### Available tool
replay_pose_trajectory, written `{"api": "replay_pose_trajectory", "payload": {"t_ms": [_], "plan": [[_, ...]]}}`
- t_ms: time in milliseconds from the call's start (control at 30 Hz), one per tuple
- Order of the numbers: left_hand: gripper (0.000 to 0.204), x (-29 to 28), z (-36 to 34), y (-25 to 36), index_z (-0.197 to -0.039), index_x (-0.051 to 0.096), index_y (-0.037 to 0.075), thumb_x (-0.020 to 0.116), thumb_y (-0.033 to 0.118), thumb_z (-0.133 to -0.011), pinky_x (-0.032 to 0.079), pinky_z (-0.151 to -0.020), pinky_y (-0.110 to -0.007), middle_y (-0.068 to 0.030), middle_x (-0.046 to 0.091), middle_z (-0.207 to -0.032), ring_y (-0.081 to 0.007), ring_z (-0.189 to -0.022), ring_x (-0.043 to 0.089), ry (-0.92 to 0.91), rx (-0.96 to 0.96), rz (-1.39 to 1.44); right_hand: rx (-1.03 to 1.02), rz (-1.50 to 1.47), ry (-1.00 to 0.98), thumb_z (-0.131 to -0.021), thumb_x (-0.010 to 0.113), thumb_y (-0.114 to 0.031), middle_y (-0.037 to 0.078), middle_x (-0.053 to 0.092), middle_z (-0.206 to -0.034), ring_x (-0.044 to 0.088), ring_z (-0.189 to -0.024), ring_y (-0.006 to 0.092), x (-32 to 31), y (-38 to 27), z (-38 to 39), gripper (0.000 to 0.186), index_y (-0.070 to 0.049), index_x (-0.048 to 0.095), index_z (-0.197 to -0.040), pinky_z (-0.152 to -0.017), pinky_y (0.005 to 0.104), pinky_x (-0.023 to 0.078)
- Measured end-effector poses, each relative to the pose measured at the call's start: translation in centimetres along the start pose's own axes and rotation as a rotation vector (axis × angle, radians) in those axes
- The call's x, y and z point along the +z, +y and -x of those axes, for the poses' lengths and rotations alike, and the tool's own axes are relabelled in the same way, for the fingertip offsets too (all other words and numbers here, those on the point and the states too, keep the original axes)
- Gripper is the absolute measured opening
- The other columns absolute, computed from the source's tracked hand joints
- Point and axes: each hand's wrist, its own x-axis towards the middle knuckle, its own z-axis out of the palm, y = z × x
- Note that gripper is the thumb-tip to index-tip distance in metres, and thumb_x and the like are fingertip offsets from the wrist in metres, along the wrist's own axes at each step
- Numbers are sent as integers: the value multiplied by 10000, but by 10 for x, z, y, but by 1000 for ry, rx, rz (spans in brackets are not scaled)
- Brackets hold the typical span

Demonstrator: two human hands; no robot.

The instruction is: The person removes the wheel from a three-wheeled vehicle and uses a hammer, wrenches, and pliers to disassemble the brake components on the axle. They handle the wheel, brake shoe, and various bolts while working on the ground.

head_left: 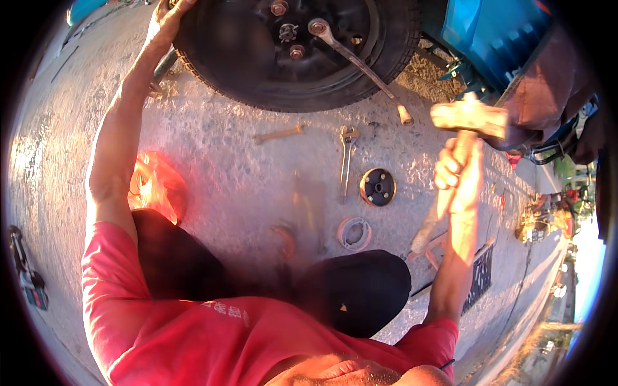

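Observation:
My right hand [454,172] grips the wooden handle of a hammer [468,118], whose metal head is raised to the right of the wheel. My left hand [166,20] rests on the upper left edge of a black tyre [257,90] at the top of the view. A long ring spanner [358,63] sits on one of the wheel's hub nuts [318,27] and hangs down to the right. Its handle end lies just left of the hammer head.
On the concrete ground lie an open-end wrench [347,161], a smaller spanner [278,134], a round black hub cap [377,186] and a pale ring-shaped part [354,233]. A blue vehicle body [496,32] stands at top right. My knees are in dark trousers below.

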Motion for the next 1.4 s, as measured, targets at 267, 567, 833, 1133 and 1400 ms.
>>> {"api": "replay_pose_trajectory", "payload": {"t_ms": [267, 567, 833, 1133, 1400], "plan": [[853, -26, 4, -19, -1533, 378, 17, 783, 387, -879, 437, -1088, -387, -137, 549, -1432, -243, -1269, 545, 115, -40, 21, -647, 0, -505, -956, 555, -663, -16, 508, -790, 512, -627, 105, 12, -66, 7, 686, -59, 566, -1281, -638, 275, 461], [874, 5, -25, -6, -1541, 369, 16, 812, 355, -868, 470, -1041, -364, -130, 543, -1431, -229, -1249, 548, -28, 42, 67, 247, -77, -80, -1009, 576, -487, -52, 473, -712, 432, -530, 72, 29, 75, -46, 336, -157, 537, -1059, -476, 245, 366], [818, -12, 5, -31, -1547, 367, 74, 780, 345, -895, 475, -1060, -376, -119, 559, -1427, -233, -1272, 555, 48, 57, 104, -66, -189, -275, -1069, 476, -306, -82, 406, -723, 402, -524, 42, 3, 10, -11, 214, -130, 564, -1153, -486, 229, 383], [788, -21, 10, -43, -1517, 395, 18, 756, 360, -905, 466, -1049, -376, -138, 569, -1397, -232, -1236, 556, 180, -4, 72, -677, -184, -305, -1058, 479, -198, -63, 435, -727, 425, -573, 33, 42, -42, -16, 128, -95, 556, -1053, -535, 233, 412], [854, -19, -41, -22, -1490, 407, -36, 813, 381, -864, 505, -972, -356, -138, 605, -1300, -214, -1110, 602, 122, 45, -215, 426, -572, -251, -1021, 526, -231, -86, 416, -630, 409, -538, 63, 17, 116, -61, 227, -175, 485, -805, -533, 246, 393]]}}
